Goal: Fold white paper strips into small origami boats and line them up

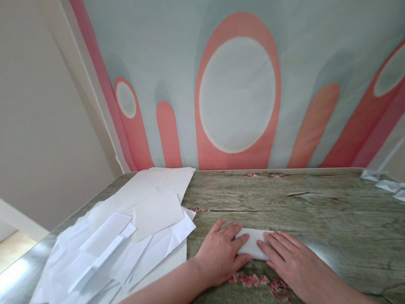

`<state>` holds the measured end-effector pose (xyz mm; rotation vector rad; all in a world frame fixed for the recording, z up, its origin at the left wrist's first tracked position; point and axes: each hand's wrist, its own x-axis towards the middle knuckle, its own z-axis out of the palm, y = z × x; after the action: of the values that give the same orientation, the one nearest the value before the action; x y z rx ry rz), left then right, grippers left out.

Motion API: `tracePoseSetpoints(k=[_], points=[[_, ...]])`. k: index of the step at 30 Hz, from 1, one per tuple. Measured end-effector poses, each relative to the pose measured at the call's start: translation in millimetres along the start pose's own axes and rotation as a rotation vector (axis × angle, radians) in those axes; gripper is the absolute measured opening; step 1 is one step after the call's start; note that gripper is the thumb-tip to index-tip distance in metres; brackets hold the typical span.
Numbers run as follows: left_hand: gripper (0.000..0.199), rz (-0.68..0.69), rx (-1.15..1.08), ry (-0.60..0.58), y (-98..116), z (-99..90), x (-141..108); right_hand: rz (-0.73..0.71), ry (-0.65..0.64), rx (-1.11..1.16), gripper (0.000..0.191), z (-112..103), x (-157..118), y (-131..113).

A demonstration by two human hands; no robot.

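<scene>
A small folded strip of white paper (pixel 253 243) lies on the wood-patterned table between my two hands. My left hand (pixel 221 252) holds its left end, with the thumb at the near corner and the fingers curved over the edge. On the right end, my right hand (pixel 293 262) holds the paper down, its fingers close together and bent slightly onto it. The palms and the underside of the strip are hidden. To the left of my left hand spreads a loose pile of white paper sheets (pixel 158 216), some flat and some creased.
Several small folded white paper pieces (pixel 392 185) sit in a row at the table's far right edge. The table (pixel 321 208) has a grey-green wood print with pink flowers. Behind it stands a panel (pixel 165 46) with coral shapes.
</scene>
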<state>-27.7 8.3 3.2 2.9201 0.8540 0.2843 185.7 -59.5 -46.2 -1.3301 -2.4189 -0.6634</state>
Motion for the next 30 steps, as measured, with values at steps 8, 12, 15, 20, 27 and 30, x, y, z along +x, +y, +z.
tracePoseSetpoints(k=[8,12,15,20,27,30], points=[[0.042,-0.012,-0.018,-0.001,1,-0.9,1,0.019,-0.003,0.001,0.037,2,-1,-1],[0.044,-0.011,-0.007,0.006,3,-0.5,0,0.027,-0.015,0.020,0.035,3,-1,0],[0.044,0.033,-0.026,-0.011,9,-1.9,-3,0.028,-0.010,0.022,0.035,3,-1,0],[0.059,0.116,-0.094,-0.072,19,-5.6,-7,0.027,0.024,0.043,0.034,5,-1,-1],[0.058,0.097,-0.092,-0.073,18,-4.0,-7,0.092,-0.018,0.160,0.028,-8,2,10],[0.059,0.092,-0.096,-0.073,17,-3.8,-7,0.142,-0.104,0.230,0.041,-15,2,21]])
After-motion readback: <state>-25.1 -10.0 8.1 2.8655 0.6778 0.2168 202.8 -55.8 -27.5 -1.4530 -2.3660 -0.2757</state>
